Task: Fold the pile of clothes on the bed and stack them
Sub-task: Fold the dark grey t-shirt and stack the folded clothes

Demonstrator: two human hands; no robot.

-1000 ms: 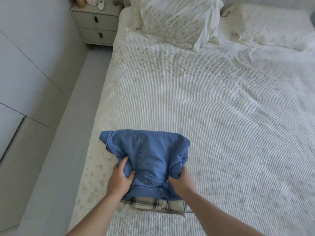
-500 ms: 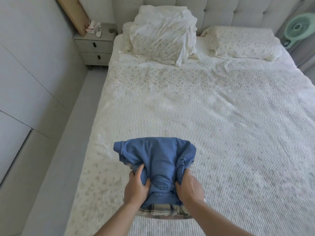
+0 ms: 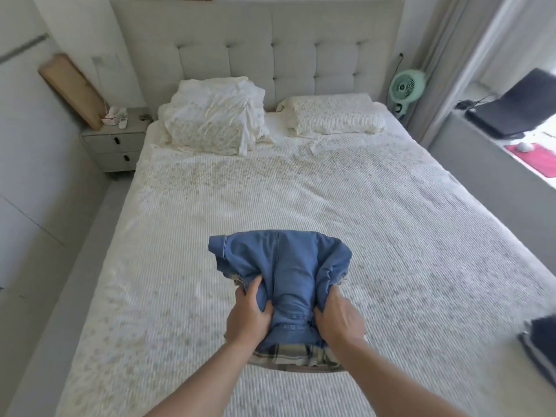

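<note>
Folded blue denim garment (image 3: 282,266) atop plaid garment (image 3: 296,355), on the near middle of the bed (image 3: 391,224). Left hand (image 3: 248,316) gripping the left side, thumb over denim, fingers curled beneath. Right hand (image 3: 340,319) gripping the right side (fingers hidden). Dark folded stack (image 3: 540,341) at the bed's right edge. Pillows (image 3: 216,121) by the headboard.

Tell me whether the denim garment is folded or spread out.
Folded: the denim garment forms a compact bundle atop a plaid garment, gripped by the left hand and right hand.
</note>
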